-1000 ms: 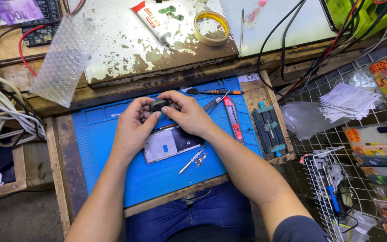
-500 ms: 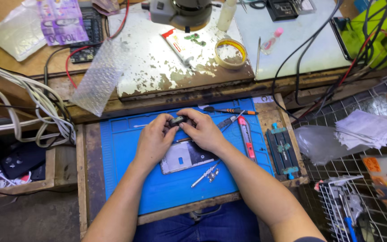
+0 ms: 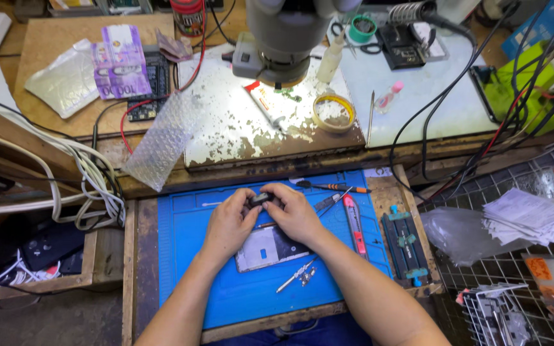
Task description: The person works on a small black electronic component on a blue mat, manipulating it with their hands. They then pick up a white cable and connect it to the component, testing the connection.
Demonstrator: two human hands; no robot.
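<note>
Hands meet at far edge of blue mat [image 3: 200, 282] — your left hand [image 3: 229, 224] and right hand [image 3: 296, 214] pinching small dark part [image 3: 261, 198] between fingertips, above opened phone [image 3: 267, 248]. Bare mat at left; screwdriver [image 3: 331, 187], red cutter [image 3: 354, 221] crowd right. Cluttered wooden bench [image 3: 46, 122] beyond.

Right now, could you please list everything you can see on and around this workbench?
small part: one, dark, held between both hands
opened phone: one, silver-grey, on the mat under the hands
mat: one, blue, on the lower bench
tweezers: one, metal, on the mat below the phone
screwdriver: one, orange and black, at the mat's top edge
utility knife: one, red, at the mat's right
tape roll: one, yellowish, upper bench
bubble wrap: one, clear, upper left
papers: one stack, white, right
left hand: on the part
right hand: on the part
</note>
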